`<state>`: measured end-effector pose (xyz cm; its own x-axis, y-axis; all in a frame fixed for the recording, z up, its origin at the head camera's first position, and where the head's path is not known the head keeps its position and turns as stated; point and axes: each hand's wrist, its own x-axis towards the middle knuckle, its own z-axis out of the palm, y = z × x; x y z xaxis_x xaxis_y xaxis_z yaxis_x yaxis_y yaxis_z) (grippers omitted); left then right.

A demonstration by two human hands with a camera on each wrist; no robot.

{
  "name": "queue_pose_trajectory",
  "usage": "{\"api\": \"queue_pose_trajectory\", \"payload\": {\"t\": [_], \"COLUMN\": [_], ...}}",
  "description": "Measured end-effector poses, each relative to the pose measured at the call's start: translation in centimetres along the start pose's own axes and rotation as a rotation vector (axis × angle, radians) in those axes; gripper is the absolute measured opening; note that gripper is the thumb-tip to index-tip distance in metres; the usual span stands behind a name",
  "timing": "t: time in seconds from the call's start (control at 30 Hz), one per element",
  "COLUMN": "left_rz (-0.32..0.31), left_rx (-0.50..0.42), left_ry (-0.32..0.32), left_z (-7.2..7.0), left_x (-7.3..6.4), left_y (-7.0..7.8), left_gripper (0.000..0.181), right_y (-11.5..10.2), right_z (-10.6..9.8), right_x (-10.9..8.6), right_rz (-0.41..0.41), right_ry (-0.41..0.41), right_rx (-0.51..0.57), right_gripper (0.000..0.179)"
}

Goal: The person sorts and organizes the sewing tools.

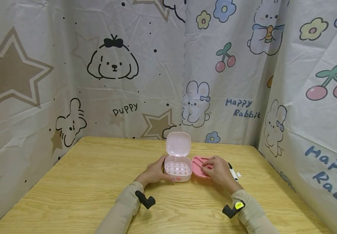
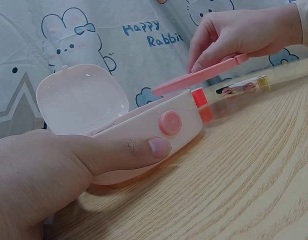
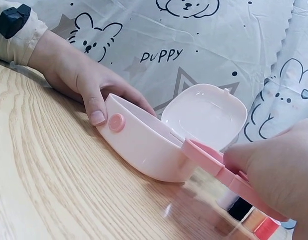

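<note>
A pale pink box (image 3: 149, 152) with a round pink button (image 2: 170, 123) on its front sits on the table, its lid (image 1: 178, 143) raised at the back. Small studs dot the box's floor. My left hand (image 1: 154, 171) grips the box's left side, thumb along the front near the button and fingers behind. Beside the box on the right, my right hand (image 1: 217, 169) pinches a darker pink tray insert (image 1: 197, 166) with molded grooves. The insert is tilted, and its near end overlaps the box's right rim in both wrist views.
Below the insert stand small spools, a black one (image 3: 239, 208) and a red one (image 3: 266, 227) among them, by clear plastic. Right of my right hand lie a small black-and-white item (image 1: 232, 172) and a white scrap (image 1: 239, 174). Printed curtains (image 1: 156, 81) enclose the wooden table (image 1: 104, 162).
</note>
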<state>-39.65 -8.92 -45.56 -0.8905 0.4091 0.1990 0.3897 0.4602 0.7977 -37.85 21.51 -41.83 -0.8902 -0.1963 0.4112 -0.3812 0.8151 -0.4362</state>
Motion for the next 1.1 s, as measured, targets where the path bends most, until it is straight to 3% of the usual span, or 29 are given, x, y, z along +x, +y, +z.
{"api": "queue_pose_trajectory", "payload": {"t": [0.3,1.1], "left_rz": [0.013,0.003], "left_rx": [0.012,0.000], "left_ry": [0.000,0.003], "left_z": [-0.1,0.0], "left_x": [0.0,0.0], "left_y": [0.2,0.2], "left_gripper": [0.114,0.115], "right_y": [0.4,2.0], "right_z": [-0.5,0.8], "right_x": [-0.1,-0.3], "right_rz": [-0.033,0.000], "right_ry": [0.002,-0.077], "right_rx": [-0.026,-0.044], "right_gripper": [0.015,0.008]}}
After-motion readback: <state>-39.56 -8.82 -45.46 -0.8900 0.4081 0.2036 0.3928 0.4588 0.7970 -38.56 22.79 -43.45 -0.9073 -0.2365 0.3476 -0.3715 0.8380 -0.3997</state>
